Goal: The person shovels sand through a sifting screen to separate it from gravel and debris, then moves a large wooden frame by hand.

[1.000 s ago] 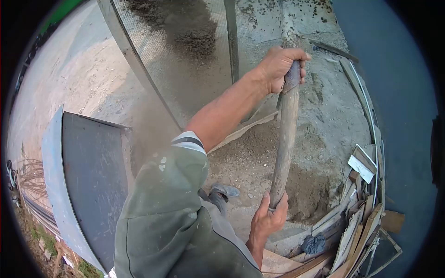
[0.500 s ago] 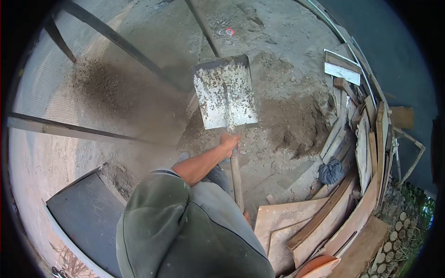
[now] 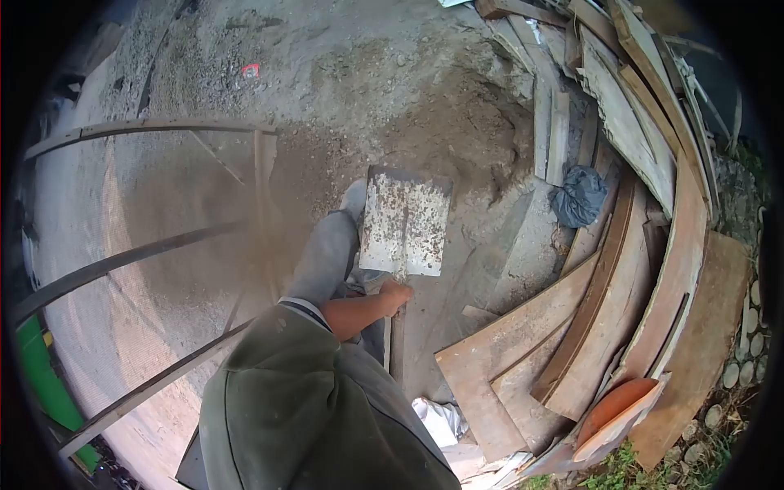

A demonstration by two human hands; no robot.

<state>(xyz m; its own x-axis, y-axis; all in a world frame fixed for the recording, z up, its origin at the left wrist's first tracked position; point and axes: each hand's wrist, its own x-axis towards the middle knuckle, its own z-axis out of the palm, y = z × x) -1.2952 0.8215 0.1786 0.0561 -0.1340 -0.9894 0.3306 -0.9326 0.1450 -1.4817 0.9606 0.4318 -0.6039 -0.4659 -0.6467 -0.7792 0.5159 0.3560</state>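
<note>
My left hand (image 3: 396, 297) is wrapped round the wooden shaft of a shovel (image 3: 406, 233), just behind the blade. The flat metal blade points away from me, with bits of soil stuck to its scraped, pale face and no heap on it. It is beside my leg (image 3: 321, 255). Below my left hand the shaft runs back towards my body, where its far end is hidden. My right hand is out of sight. Ahead of the blade lies a dug patch of brown soil (image 3: 457, 135).
At left stands a mesh screen (image 3: 122, 318) with wooden bars (image 3: 122, 261), brown dust hanging around it. Stacked boards and planks (image 3: 563, 351) line the right side, with a dark plastic bag (image 3: 580, 196) among them. A white bag (image 3: 441, 420) lies near my body.
The shovel has come back from beside the screen's bars, closer to my legs. My view has turned right, and my right hand, barely visible before, has gone from sight. The dust has drifted.
</note>
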